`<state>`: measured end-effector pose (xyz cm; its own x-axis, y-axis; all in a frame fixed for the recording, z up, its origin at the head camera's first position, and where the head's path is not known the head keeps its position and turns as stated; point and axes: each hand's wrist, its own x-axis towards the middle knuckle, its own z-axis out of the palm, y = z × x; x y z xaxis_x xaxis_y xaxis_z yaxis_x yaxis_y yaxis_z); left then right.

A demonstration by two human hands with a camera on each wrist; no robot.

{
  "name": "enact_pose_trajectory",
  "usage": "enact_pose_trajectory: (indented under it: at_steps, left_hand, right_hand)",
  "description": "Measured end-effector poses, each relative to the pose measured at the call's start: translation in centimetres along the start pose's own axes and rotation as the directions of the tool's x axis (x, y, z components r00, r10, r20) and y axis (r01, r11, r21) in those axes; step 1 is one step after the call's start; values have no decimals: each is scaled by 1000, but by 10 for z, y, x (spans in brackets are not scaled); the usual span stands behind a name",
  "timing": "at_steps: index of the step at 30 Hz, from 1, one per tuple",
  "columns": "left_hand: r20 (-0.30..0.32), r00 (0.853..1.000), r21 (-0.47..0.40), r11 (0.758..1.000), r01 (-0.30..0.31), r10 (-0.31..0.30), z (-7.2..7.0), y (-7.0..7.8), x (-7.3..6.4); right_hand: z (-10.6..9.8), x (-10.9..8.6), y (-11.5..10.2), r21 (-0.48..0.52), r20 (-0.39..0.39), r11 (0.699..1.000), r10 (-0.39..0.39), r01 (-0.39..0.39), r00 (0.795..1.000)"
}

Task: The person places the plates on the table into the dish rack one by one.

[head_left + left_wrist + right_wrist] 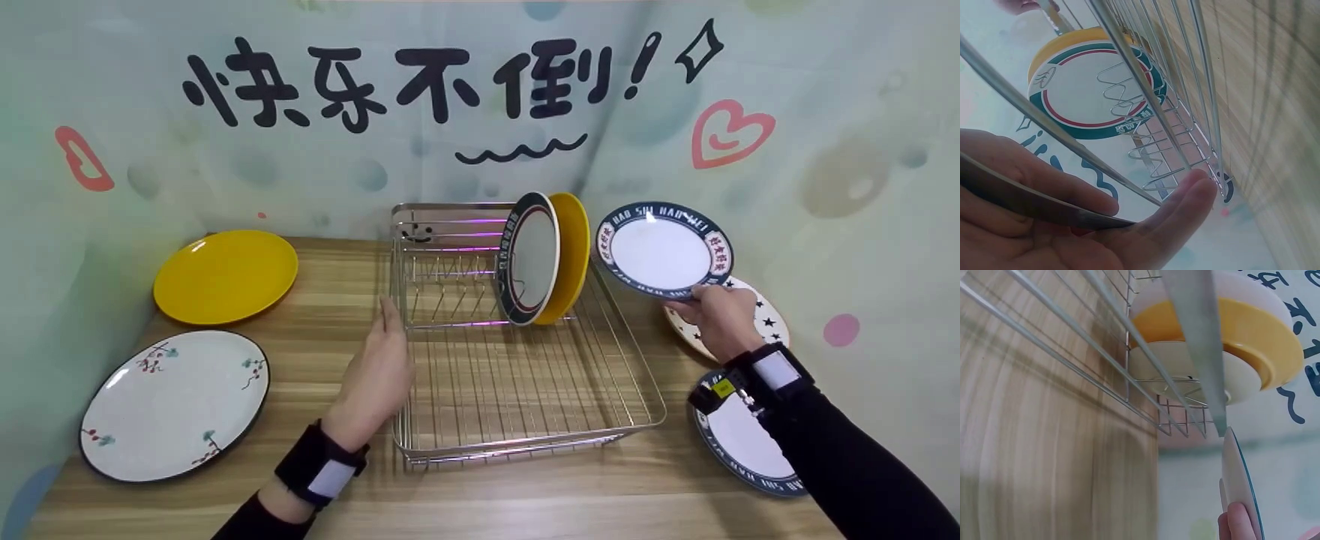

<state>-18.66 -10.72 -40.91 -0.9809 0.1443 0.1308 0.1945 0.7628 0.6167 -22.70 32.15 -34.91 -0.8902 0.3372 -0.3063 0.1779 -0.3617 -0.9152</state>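
My right hand point(724, 319) pinches the near edge of a white plate point(660, 251) with a dark blue lettered rim, raised beside the rack; its thin edge shows in the right wrist view. On the left, my left hand point(375, 382) rests against the side of the wire dish rack point(510, 390), fingers extended. Inside the rack, another blue-rimmed plate point(536, 262) stands on edge, with a yellow plate point(574, 255) behind it. From the right wrist, a pale round shape point(1151, 363) shows in front of the yellow one; I cannot tell whether it is a separate dish.
At left lie a yellow plate point(225, 277) and a white plate with a floral pattern point(176, 405). A star-patterned plate point(769, 322) and a blue-rimmed plate point(750, 442) lie at right, partly hidden by my right arm. A printed cloth point(337, 172) hangs behind the wooden table point(480, 499).
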Motion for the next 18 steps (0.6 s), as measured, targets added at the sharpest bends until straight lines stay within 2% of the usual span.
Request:
enact_pose_trajectory:
  at_steps: [7,10,18]
  left_hand:
    - [2,1000,7,1000,0,0,-1,1,1]
    - [5,1000,1,1000,7,-7,-1,1,1]
    - [-3,1000,2,1000,8,-8,0,1,1]
  right_hand:
    - [1,-12,-16,102,61,994,-42,36,997]
    - [2,-17,-24,160,110,986,-69,51,992]
    - [9,-35,-40,162,177,983,-119,91,977]
